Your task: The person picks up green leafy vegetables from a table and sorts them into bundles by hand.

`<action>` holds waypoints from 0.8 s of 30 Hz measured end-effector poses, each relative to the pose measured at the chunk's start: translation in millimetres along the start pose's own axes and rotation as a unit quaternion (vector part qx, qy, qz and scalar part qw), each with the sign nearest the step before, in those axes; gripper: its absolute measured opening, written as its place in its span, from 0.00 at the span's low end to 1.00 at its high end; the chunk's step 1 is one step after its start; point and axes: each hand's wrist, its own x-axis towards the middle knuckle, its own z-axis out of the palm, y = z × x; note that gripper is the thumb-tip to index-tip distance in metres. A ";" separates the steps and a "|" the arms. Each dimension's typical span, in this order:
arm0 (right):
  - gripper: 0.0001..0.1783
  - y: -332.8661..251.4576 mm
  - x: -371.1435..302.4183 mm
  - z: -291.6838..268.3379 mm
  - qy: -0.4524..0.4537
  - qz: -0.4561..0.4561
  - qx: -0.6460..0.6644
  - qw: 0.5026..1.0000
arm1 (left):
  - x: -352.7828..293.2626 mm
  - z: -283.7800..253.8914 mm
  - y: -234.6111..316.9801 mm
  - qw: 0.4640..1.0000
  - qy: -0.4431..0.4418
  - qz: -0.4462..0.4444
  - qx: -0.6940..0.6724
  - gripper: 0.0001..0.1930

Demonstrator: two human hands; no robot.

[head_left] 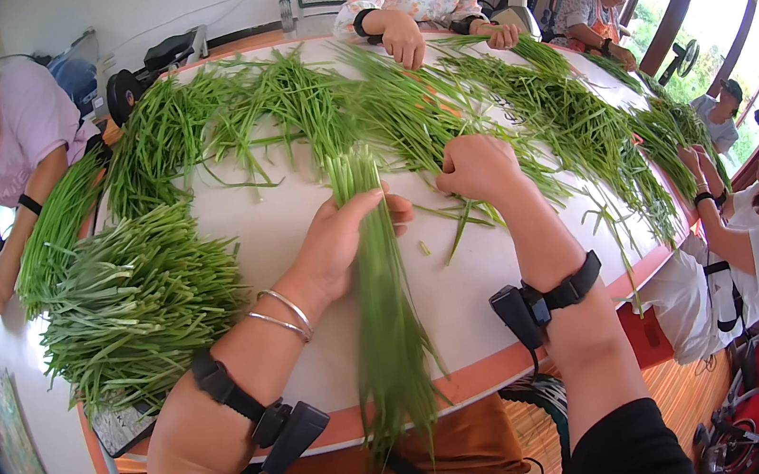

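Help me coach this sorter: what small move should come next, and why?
Probably draw the right hand back with its stalks and lay them against the bunch in the left hand: the right fist is closed in the loose greens, and the bunch hangs over the table edge.

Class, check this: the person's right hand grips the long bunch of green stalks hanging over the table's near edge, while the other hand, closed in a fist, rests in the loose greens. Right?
Not quite: the head view shows the left hand gripping the bunch of green stalks; the right hand is the fist in the loose greens. The rest stands.
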 end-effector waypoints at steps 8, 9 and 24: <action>0.12 17.9 5.9 0.6 0.115 -0.023 0.247 0.962 | 2.7 -8.3 -2.7 0.999 -0.027 -0.032 0.001 0.09; 0.11 19.6 7.8 -0.4 0.133 -0.025 0.260 0.956 | 3.0 -8.3 -3.0 0.999 -0.028 -0.031 0.001 0.09; 0.05 -12.7 -10.1 -11.7 -0.132 -0.219 0.544 0.799 | -3.1 -4.7 3.3 0.999 0.001 0.044 0.010 0.16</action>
